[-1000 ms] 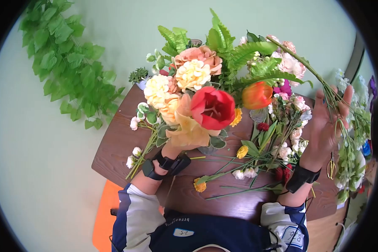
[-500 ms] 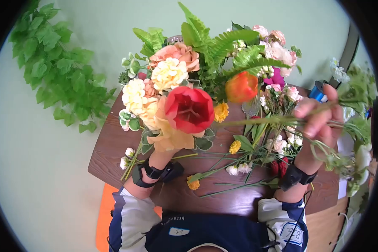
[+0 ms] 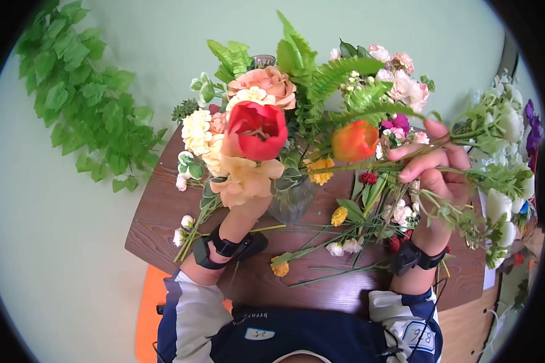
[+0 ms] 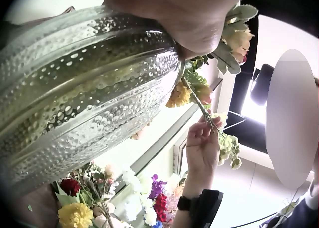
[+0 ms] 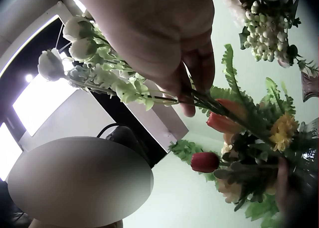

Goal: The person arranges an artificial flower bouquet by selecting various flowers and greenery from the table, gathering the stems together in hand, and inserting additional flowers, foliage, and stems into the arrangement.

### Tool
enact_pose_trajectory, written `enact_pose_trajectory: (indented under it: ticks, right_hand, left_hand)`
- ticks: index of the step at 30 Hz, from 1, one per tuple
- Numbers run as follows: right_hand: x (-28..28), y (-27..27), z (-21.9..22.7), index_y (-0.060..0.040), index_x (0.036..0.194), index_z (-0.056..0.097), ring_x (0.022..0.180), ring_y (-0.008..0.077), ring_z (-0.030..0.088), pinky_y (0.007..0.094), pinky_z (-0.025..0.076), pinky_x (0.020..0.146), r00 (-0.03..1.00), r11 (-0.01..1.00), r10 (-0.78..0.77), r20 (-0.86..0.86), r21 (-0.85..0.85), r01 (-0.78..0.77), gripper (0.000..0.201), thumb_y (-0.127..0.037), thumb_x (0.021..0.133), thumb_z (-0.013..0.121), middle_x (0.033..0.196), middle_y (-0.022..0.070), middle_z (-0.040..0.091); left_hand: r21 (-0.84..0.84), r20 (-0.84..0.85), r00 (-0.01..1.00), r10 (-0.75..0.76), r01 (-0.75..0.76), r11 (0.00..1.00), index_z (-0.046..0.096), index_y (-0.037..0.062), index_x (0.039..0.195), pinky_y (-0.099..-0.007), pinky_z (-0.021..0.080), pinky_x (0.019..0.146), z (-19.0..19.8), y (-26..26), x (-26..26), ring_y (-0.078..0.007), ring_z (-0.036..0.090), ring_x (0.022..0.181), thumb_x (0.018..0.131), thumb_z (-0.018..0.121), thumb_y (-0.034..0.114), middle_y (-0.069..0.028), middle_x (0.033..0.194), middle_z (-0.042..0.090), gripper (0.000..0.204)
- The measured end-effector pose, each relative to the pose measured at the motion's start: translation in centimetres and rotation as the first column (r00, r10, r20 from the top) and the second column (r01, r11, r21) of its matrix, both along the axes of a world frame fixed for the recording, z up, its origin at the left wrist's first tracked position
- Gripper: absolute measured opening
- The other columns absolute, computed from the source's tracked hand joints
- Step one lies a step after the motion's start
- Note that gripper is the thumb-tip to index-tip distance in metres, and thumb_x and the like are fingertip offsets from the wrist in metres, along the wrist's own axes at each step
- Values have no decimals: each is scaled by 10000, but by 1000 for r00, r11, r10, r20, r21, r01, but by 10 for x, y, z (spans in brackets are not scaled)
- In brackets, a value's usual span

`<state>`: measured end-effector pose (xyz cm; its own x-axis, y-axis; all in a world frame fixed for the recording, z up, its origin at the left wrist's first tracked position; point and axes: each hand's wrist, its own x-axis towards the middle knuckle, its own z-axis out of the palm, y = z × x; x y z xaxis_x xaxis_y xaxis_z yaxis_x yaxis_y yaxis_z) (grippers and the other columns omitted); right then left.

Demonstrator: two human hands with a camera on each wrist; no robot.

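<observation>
A clear textured glass vase holds a bouquet with a red tulip, an orange tulip, peach blooms and fern leaves. My left hand grips the vase at its neck; flowers hide its fingers in the head view. Between thumb and fingers, my right hand pinches a spray of white flowers by its green stems. The blooms hang out to the right. In the right wrist view the stem ends point at the bouquet and overlap the orange tulip.
Loose cut flowers and stems lie on the brown wooden table, among them yellow blooms and white ones. Pink roses stand at the back right. A green leaf garland hangs on the left wall.
My right hand has moved left and turned the white spray: the stem ends pointed up and left and now point left at the bouquet. The red tulip now stands further left and higher.
</observation>
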<state>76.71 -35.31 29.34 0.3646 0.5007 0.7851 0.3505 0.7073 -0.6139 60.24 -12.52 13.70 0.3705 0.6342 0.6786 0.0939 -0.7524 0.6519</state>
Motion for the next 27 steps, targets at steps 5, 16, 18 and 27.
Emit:
enact_pose_trajectory:
  ticks: [5, 16, 18, 27]
  right_hand:
    - [-12, 10, 3, 67, 990, 510, 898, 303, 612, 415, 378, 932, 982, 987, 45, 185, -161, -15, 240, -82, 813, 574, 745, 139, 646]
    - [-25, 23, 19, 132, 1191, 382, 840, 288, 614, 413, 436, 862, 999, 982, 18, 35, -190, -11, 441, -28, 816, 550, 788, 166, 626]
    - [-26, 26, 27, 126, 1200, 385, 837, 280, 616, 398, 448, 849, 989, 970, 5, 146, -240, 31, 450, -23, 811, 555, 784, 162, 629]
    - [-29, 35, 20, 56, 1230, 412, 858, 190, 599, 284, 471, 747, 922, 861, 216, -320, -383, -334, 445, -64, 826, 554, 891, 133, 620]
  left_hand:
    - [-253, -32, 993, -118, 106, 962, 501, 53, 1119, -286, 445, 803, 41, -30, -6, -188, 565, 929, 795, 635, 284, -73, 991, 587, 420]
    - [-204, -271, 934, -235, 183, 962, 443, 77, 1207, -342, 353, 942, 23, -21, -5, -250, 442, 1122, 813, 560, 383, -105, 1196, 475, 513]
    - [-286, -258, 925, -278, 202, 937, 442, 75, 1211, -333, 356, 944, 32, -25, -6, -242, 453, 1103, 818, 562, 332, -103, 1177, 484, 485]
    - [-259, -42, 968, -249, 230, 938, 534, 67, 1063, -303, 431, 822, 43, -35, -5, -214, 553, 935, 785, 609, 260, -72, 986, 581, 347]
